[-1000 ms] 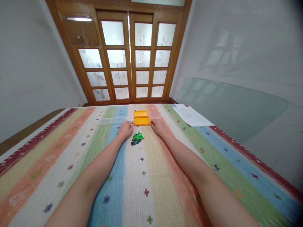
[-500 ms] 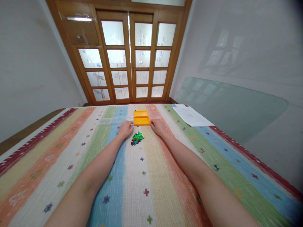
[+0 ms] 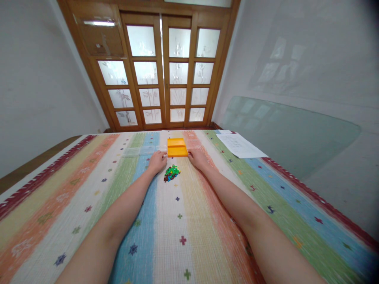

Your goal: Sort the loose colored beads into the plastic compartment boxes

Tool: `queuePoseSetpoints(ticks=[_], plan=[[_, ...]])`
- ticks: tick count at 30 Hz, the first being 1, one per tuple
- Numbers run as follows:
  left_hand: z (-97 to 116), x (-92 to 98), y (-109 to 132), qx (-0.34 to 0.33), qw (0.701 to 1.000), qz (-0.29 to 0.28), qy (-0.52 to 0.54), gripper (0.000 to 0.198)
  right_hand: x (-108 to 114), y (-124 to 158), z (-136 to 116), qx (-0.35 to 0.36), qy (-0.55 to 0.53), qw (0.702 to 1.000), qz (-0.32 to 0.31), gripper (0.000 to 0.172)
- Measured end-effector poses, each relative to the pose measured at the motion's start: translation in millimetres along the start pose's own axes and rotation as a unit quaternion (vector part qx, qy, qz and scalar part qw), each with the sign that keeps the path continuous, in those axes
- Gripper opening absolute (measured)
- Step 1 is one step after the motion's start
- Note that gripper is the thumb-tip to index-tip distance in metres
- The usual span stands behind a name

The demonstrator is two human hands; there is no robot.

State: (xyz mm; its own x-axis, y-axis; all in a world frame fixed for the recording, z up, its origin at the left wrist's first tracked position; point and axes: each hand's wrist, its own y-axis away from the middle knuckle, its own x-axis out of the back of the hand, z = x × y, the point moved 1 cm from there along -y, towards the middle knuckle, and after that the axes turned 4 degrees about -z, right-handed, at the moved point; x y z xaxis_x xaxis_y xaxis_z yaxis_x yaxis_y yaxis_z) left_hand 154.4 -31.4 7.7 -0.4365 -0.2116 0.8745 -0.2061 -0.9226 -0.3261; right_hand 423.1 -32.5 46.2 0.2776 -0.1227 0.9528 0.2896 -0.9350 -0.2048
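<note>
Both my arms stretch far forward over a striped tablecloth [image 3: 89, 189]. An orange tray [image 3: 177, 147] with a divider sits at the far end. A small pile of tiny coloured pieces [image 3: 172, 172], mostly green, lies just in front of it. My left hand [image 3: 157, 161] rests on the cloth left of the pile, fingertips by the tray's near left corner. My right hand [image 3: 198, 158] lies flat to the right of the pile, fingers reaching the tray's near right corner. Neither hand holds anything that I can see.
Clear plastic boxes [image 3: 139, 151] stand in a row left of the tray, and another clear one [image 3: 194, 143] is at its right. A printed sheet of paper [image 3: 240, 145] lies at the far right. A glass pane [image 3: 284, 134] leans on the right wall. Wooden glazed doors [image 3: 161, 71] are behind.
</note>
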Motion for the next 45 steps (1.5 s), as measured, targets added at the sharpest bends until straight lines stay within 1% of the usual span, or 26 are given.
queuePoseSetpoints(ticks=[6,8,10,13,15,16,17,19,22,24,27,31,35,37,39,42,45], plan=[[-1,0.2,-1,0.011,1.000,0.021,0.009,0.038,-4,-2,3,-0.008,-0.011,1.000,0.007,0.034],[-3,2.5,-3,0.025,0.999,0.038,0.013,0.036,-5,-3,4,-0.011,-0.011,1.000,0.010,0.036],[-9,7.5,-5,0.041,0.997,0.063,0.014,0.034,-7,-4,7,-0.016,-0.014,1.000,0.016,0.037],[-31,21.0,-11,0.071,0.992,0.109,0.001,0.035,-11,-5,12,-0.018,-0.023,0.999,0.032,0.036],[-54,31.7,-14,0.105,0.985,0.133,-0.019,0.037,-14,-6,14,-0.012,-0.029,0.998,0.045,0.034],[-67,36.3,-15,0.124,0.983,0.133,-0.030,0.039,-15,-7,15,-0.008,-0.032,0.998,0.051,0.033],[-79,39.9,-15,0.130,0.983,0.125,-0.041,0.041,-16,-7,16,-0.006,-0.035,0.998,0.056,0.033],[-99,43.9,-14,0.110,0.988,0.094,-0.059,0.047,-18,-9,16,-0.004,-0.041,0.997,0.061,0.031],[-116,43.3,-7,0.063,0.993,0.029,-0.098,0.057,-20,-11,15,-0.002,-0.045,0.996,0.071,0.030],[-119,41.8,-2,0.055,0.991,0.005,-0.118,0.058,-20,-11,15,0.003,-0.046,0.996,0.079,0.029],[-117,42.2,0,0.055,0.990,-0.009,-0.128,0.054,-21,-12,15,0.011,-0.048,0.995,0.088,0.027],[-112,47.9,-13,0.036,0.989,-0.022,-0.139,0.049,-23,-12,16,0.013,-0.050,0.995,0.091,0.027],[-107,51.7,-29,0.049,0.988,-0.035,-0.142,0.035,-25,-13,19,0.020,-0.049,0.993,0.105,0.026],[-107,52.4,-30,0.051,0.988,-0.029,-0.140,0.034,-25,-13,20,0.027,-0.051,0.992,0.108,0.025],[-109,53.9,-24,0.041,0.990,-0.023,-0.133,0.037,-26,-13,20,0.034,-0.054,0.992,0.109,0.025],[-112,60.7,-4,0.009,0.994,-0.005,-0.111,0.041,-27,-15,19,0.035,-0.054,0.992,0.110,0.025],[-107,72.4,18,-0.024,0.996,0.045,-0.080,0.040,-27,-17,16,0.044,-0.047,0.991,0.120,0.025]])
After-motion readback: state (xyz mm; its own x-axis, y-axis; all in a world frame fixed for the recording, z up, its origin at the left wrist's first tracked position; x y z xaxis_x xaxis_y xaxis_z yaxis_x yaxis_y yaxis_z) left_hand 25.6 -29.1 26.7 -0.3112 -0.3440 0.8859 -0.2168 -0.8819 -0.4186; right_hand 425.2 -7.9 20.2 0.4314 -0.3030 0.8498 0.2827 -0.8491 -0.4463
